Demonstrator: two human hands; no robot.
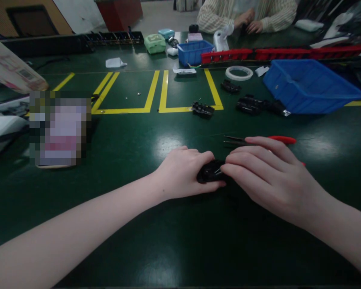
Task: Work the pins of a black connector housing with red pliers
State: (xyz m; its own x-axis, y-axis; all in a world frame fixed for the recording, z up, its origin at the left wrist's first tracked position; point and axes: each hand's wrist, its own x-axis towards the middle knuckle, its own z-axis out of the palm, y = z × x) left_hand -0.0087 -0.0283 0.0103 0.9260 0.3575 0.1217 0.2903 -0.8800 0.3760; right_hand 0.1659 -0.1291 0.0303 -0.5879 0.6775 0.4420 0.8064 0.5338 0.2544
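A small glossy black plastic piece [209, 171], rounded like a shell, is held low over the green table between my two hands. My left hand [188, 170] grips its left end, thumb on the near side and fingers curled round the far side. At the right end, the bent fingers of my right hand [269, 172] close on the same piece and cover much of it. Just beyond my right hand lie red-handled long-nose pliers [282, 139], their thin jaws pointing left; the hand partly hides them.
Black moulded parts [202, 109] lie near the yellow tape, others [251, 105] beside a tilted blue bin [313, 86]. Behind them are a tape roll [239, 73], a smaller blue basket [195, 52] and red trays [282, 53]. A blurred-out phone-like object [63, 132] stands left. A person [246, 18] sits opposite.
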